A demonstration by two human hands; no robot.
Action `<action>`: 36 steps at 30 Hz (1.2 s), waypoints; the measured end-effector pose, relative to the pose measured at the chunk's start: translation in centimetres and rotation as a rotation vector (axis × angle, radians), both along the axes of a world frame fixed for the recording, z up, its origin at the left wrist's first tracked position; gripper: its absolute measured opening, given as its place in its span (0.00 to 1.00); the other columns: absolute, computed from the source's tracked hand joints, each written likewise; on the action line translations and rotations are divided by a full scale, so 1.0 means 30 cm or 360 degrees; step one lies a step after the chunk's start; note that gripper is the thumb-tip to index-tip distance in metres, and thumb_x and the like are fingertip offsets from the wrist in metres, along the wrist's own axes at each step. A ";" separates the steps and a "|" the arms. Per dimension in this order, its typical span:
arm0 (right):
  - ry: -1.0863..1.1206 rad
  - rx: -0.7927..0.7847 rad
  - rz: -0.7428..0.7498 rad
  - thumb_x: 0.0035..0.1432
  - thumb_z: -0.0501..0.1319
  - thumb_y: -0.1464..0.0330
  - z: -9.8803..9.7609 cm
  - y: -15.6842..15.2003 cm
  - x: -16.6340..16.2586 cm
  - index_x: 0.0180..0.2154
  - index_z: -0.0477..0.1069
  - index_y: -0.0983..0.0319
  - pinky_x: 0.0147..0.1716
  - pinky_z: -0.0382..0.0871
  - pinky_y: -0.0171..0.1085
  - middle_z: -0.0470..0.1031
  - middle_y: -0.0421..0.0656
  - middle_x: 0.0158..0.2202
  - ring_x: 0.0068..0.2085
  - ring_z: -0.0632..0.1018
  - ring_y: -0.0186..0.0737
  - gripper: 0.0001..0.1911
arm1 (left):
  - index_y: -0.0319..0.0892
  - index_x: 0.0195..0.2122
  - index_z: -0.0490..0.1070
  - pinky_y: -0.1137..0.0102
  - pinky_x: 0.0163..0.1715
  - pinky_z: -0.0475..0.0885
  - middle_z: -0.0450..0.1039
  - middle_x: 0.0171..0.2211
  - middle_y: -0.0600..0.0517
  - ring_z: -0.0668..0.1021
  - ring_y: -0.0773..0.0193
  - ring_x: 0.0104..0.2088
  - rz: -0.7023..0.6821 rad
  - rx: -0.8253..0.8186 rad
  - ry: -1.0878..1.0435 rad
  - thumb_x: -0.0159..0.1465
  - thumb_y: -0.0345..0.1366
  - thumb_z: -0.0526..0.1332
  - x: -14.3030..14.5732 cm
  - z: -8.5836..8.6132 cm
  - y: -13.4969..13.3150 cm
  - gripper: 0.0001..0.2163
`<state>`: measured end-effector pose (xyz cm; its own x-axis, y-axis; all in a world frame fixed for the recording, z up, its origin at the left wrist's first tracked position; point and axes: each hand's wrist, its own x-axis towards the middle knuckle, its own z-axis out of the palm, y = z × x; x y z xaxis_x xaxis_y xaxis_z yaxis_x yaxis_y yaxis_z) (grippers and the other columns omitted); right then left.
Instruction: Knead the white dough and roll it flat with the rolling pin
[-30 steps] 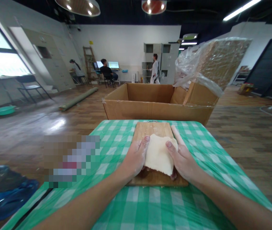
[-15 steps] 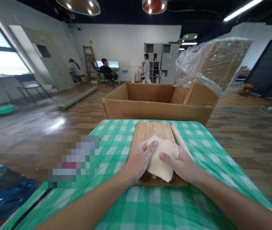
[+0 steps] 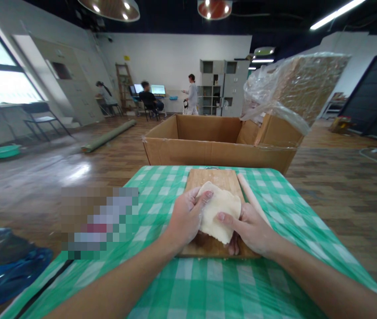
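Note:
A flat, pale sheet of dough point(image 3: 220, 212) is held up over the wooden cutting board point(image 3: 212, 177), its edges uneven. My left hand point(image 3: 186, 215) grips its left side, thumb on top and the other fingers mostly hidden. On the right side my right hand point(image 3: 253, 228) pinches the sheet with its thumb on top, and some of its fingertips show below the lower edge. Flour whitens the fingers of both hands. A rolling pin point(image 3: 251, 195) lies along the board's right side, partly behind my right hand.
A green checked cloth point(image 3: 195, 288) covers the table. Beyond its far edge stands a large open cardboard box point(image 3: 215, 150) with plastic-wrapped cardboard point(image 3: 311, 88) at its right. A blurred-out patch covers the table's left edge. People are at the back of the room.
The dough sheet has shifted slightly left and up with both hands, and more right fingertips show beneath it. In the background, a walking person has moved left.

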<state>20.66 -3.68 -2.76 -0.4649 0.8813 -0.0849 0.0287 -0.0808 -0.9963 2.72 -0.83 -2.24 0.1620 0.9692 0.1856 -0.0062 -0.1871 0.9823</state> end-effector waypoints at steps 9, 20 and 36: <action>-0.0014 -0.0020 -0.0022 0.61 0.54 0.39 -0.018 0.006 -0.011 0.25 0.70 0.65 0.12 0.66 0.29 0.74 0.44 0.15 0.14 0.73 0.34 0.35 | 0.37 0.36 0.75 0.77 0.20 0.65 0.77 0.26 0.50 0.73 0.68 0.22 0.0103 0.0032 0.0008 0.65 0.54 0.61 -0.014 0.021 0.026 0.21; 0.0116 0.0001 -0.0031 0.56 0.63 0.43 -0.007 0.015 0.007 0.31 0.74 0.68 0.13 0.71 0.31 0.77 0.45 0.19 0.16 0.76 0.36 0.31 | 0.37 0.38 0.74 0.74 0.20 0.69 0.78 0.26 0.49 0.76 0.64 0.22 -0.0216 -0.0245 -0.0148 0.63 0.55 0.62 0.015 0.026 -0.010 0.22; -0.0064 0.0256 -0.0231 0.58 0.66 0.51 0.015 0.006 0.010 0.29 0.70 0.63 0.19 0.67 0.30 0.75 0.42 0.26 0.24 0.76 0.35 0.22 | 0.39 0.32 0.72 0.75 0.24 0.67 0.75 0.27 0.51 0.74 0.66 0.26 -0.0296 -0.0084 0.0102 0.64 0.53 0.62 0.026 0.017 -0.038 0.19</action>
